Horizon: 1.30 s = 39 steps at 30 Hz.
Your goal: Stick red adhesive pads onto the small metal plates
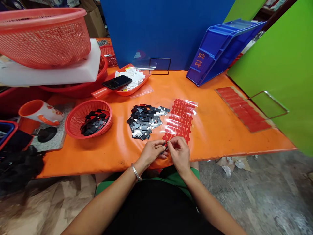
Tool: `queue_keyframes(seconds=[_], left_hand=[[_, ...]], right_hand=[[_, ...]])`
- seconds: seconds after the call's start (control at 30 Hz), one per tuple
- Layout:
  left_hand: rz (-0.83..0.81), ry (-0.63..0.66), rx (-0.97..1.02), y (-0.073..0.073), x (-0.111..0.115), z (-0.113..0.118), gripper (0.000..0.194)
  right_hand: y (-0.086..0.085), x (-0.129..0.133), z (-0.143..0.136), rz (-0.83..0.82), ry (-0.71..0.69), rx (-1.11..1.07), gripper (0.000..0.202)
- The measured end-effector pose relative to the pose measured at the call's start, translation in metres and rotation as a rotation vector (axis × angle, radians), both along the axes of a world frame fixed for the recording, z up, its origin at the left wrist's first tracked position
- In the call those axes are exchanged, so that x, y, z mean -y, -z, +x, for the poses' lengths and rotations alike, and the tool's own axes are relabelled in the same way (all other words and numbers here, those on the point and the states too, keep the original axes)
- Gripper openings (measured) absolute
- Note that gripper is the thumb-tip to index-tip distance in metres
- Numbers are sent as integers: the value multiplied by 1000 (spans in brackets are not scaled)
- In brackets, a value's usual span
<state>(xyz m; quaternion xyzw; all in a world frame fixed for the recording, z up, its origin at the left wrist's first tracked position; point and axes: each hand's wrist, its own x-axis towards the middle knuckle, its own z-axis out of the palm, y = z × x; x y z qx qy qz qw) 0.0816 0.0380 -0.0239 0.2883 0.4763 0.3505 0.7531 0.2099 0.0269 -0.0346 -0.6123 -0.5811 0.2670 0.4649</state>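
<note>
Left hand [153, 151] pinches a small dark, red-marked piece [165, 147]; right hand [180, 152] grip unclear. Red-patterned sheet [181, 117] lies beyond, dark pile [143, 121] left.

Wears a plain black top [156, 209] and green bottoms [169, 175]. Carries a silvery bangle [136, 172], textured on its surface, around the left wrist [140, 166].

A: Where does the light fall?

B: From above, it appears, laying a pale sheen on the orange tabletop [210, 124] and white glare across the red sheet [181, 114].

A: The shadows?

B: Deepest at left, where a black bundle [19, 166] sinks into near-solid darkness.

A: And sharpness?

B: Fair at center; wide-angle distortion stretches the red basket [46, 39] at the edge, while the floor [244, 202] looks soft.
</note>
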Motion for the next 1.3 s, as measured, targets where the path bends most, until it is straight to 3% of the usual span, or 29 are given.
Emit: queue_keyframes(seconds=[0.07, 0.2, 0.33, 0.43, 0.63, 0.73, 0.83, 0.9, 1.0, 1.07, 1.13, 1.2, 1.3], left_hand=[[5, 5, 10, 0, 0, -1, 25], [2, -4, 33, 1, 0, -3, 29], [-3, -5, 34, 1, 1, -3, 31], [7, 13, 28, 0, 0, -3, 29], [-3, 4, 16, -1, 1, -1, 29], [33, 67, 83, -12, 2, -12, 36], [106, 92, 63, -35, -3, -43, 44], [186, 3, -118, -51, -10, -76, 46], [414, -295, -632, -67, -21, -133, 41], [515, -423, -1124, -68, -26, -169, 33], [495, -432, -1454, -65, -28, -195, 31], [498, -393, -1598, -58, -28, -208, 31], [609, -384, -1614, -50, -24, -204, 31]], right_hand=[[1, 1, 0, -5, 21, -15, 9], [2, 0, 4, -87, 51, -179, 48], [-1, -6, 11, -257, -87, -262, 31], [-1, -11, 14, -327, -155, -283, 33], [5, -15, 17, -376, -118, -336, 43], [2, -12, 16, -362, -103, -369, 39], [-4, -8, 13, -287, -103, -324, 32], [-8, -6, 8, -205, -140, -209, 27], [-9, -9, -3, -49, -238, 31, 18], [-5, -16, -12, 53, -292, 181, 17], [0, -25, -22, 137, -321, 312, 19], [4, -36, -31, 184, -336, 428, 24], [8, -51, -42, 189, -366, 576, 32]])
